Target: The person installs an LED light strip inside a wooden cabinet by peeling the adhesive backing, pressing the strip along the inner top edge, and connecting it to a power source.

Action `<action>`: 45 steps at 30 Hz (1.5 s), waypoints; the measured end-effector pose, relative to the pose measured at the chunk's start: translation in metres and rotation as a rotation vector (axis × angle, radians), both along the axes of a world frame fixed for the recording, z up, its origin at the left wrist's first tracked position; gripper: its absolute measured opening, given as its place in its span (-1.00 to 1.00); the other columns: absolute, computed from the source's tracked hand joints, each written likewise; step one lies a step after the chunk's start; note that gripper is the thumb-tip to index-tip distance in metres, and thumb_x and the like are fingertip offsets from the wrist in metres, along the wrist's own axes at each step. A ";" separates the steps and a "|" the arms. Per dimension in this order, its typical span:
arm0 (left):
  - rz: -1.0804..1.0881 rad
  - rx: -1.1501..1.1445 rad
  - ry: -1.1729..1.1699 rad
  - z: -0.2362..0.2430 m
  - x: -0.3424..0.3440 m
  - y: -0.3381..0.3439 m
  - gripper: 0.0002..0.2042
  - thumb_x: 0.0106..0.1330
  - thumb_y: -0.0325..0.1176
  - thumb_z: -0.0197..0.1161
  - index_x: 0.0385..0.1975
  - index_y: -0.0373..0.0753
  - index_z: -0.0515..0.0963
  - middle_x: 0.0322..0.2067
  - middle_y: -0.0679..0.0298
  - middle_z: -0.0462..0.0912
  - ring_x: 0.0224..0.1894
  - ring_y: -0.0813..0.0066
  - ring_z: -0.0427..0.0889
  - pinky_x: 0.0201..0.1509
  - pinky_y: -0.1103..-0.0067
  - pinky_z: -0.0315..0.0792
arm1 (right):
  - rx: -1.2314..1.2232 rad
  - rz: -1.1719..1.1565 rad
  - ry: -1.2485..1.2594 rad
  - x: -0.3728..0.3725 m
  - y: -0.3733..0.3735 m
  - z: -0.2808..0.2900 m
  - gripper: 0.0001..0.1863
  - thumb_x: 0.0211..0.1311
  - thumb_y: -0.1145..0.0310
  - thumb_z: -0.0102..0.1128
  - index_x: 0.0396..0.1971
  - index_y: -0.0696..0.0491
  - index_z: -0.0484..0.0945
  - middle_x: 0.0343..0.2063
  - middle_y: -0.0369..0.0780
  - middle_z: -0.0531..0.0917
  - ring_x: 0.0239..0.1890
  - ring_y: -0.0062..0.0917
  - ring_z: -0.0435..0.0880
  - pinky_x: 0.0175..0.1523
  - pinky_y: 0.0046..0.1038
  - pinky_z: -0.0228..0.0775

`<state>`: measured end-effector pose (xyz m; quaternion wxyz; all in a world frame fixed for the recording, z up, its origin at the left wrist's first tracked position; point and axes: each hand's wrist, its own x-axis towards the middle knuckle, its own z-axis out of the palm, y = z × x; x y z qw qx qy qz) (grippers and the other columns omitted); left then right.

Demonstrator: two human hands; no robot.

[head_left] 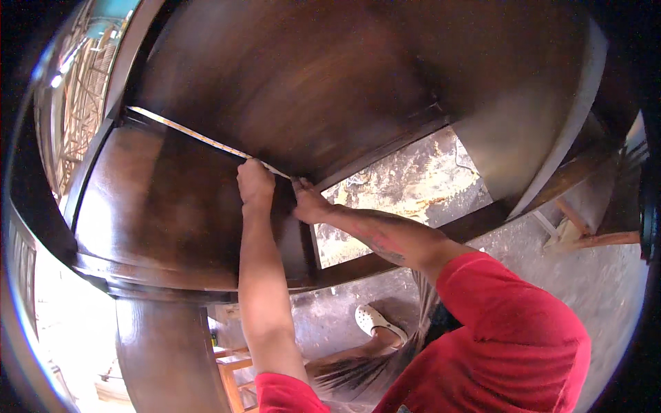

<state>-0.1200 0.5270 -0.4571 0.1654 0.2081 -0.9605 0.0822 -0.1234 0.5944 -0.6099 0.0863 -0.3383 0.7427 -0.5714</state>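
A thin pale measuring tape (pixel 196 135) with orange marks runs slantwise across the back of a dark brown wooden panel (pixel 158 199). It reaches from the panel's far left corner to my hands. My left hand (pixel 255 182) is closed on the tape near its right part, knuckles up. Just to the right, my right hand (pixel 311 202) pinches the tape's nearer end beside the corner of a rectangular opening (pixel 406 182). Part of the tape is hidden behind my fingers.
A tall dark wooden back panel (pixel 296 76) rises behind the tape. A curved pale-edged side panel (pixel 564 131) stands at right. Through the opening shows a stained, peeling surface. Below are a grey floor (pixel 544 268), my foot in a white clog (pixel 372 319) and a wooden stool (pixel 234 375).
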 end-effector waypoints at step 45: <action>0.111 0.371 0.174 -0.006 0.227 0.141 -0.65 0.20 -0.43 0.18 0.02 -0.23 0.53 -0.37 -0.21 0.63 -0.36 -0.29 0.60 -0.15 0.07 0.48 | -0.513 -0.277 0.182 -0.012 0.020 0.083 -0.64 0.28 0.26 0.21 -0.05 0.17 0.45 -0.22 0.01 0.62 -0.19 -0.08 0.63 -0.10 -0.21 0.47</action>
